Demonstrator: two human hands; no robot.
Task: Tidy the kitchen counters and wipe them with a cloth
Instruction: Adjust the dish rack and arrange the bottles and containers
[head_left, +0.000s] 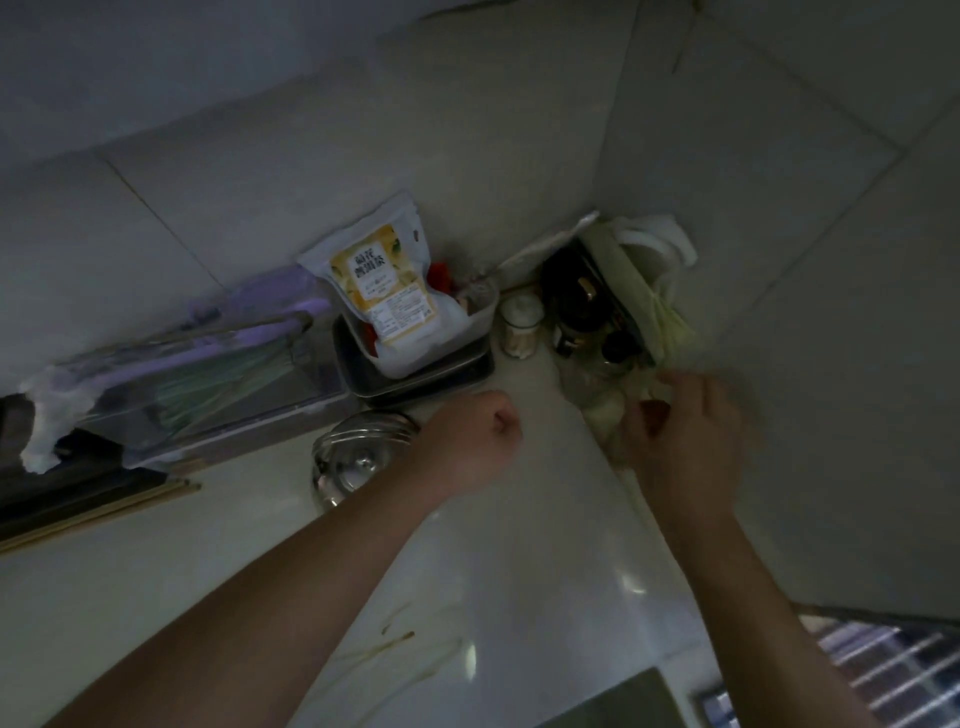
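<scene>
My left hand (478, 441) is curled into a fist over the white counter (519, 545) and holds nothing that I can see. My right hand (685, 436) is blurred; it reaches to the foot of the right wall, onto a pale, crumpled bundle (605, 415) with a small reddish spot beside my thumb. Whether my fingers grip the bundle is not clear. Brown streaks (395, 642) mark the counter near its front. No cloth is in view.
In the corner stand dark bottles (582, 301), a white-lidded jar (522, 322) and a pale green bag (657, 312). A yellow-labelled pouch (384, 291) sits in a white tub (480, 322) on a metal tray (415, 382). A steel lid (358, 462), chopsticks (104, 512) and a clear box (208, 374) lie left.
</scene>
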